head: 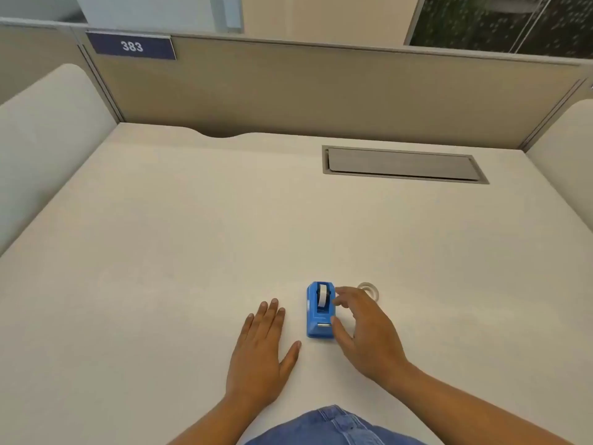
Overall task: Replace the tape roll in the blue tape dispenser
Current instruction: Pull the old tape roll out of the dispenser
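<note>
**Head view: right hand closing in on the dispenser**

Head camera is showing me the blue tape dispenser [320, 311] sitting on the pale desk [179, 239], near its front edge, between the two hands. A roll [322, 297] is sitting in its cradle. A second tape roll [370, 289] is lying flat just beyond the right hand [362, 329], partly hidden by the fingers.

I am keeping the left hand [261, 345] flat on the desk, fingers loosely together and thumb out, apart from the dispenser. The right hand's fingers are spread and curled, thumb tip touching the dispenser's right side low down, fingertips at its upper right edge; it is not clamped yet.

To do this step well, I am thinking the right hand should pinch the body by both side walls while the left comes in to steady the base, so the roll lifts straight up out of its slot.

Its long axis is running away from me, nearly straight up the frame, cutter end pointing toward me and roll end pointing toward the partition [321, 88].
</note>
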Motion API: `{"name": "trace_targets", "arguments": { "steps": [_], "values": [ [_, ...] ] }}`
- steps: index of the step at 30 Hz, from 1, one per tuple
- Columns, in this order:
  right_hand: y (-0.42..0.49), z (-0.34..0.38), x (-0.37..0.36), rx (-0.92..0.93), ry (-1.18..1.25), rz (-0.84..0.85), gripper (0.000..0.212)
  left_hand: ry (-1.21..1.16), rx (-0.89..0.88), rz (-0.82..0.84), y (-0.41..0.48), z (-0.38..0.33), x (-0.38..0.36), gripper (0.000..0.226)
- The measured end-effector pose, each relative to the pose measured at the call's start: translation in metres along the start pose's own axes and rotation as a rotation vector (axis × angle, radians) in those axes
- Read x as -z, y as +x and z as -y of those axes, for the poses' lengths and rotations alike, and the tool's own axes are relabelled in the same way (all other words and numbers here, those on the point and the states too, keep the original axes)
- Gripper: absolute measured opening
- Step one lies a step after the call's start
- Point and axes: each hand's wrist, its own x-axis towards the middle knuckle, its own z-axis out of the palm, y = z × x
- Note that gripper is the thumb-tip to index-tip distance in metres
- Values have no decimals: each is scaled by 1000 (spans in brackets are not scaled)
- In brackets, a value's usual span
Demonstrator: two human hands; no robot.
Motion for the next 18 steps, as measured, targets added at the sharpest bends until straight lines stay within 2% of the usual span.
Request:
{"name": "trace_targets", "arguments": {
  "steps": [2, 7, 11, 14, 18],
  "values": [
    [7, 5, 1, -12, 22, 0, 29, 0, -17, -10, 0, 1, 1, 73],
    [24, 8, 1, -62, 52, 67, 46, -22, -32, -37, -2, 0, 2, 72],
    [39, 4, 4, -116, 28, 168, 49, -43, -34, -42, -2, 1, 2, 72],
    [46, 0, 4, -111, -6, 230, 52, -131, -17, -54, 2, -1, 6, 79],
    [51, -1, 2, -75, -37, 229, 53, -317, -63, -51, 24, -6, 17, 95]
  ]
}}
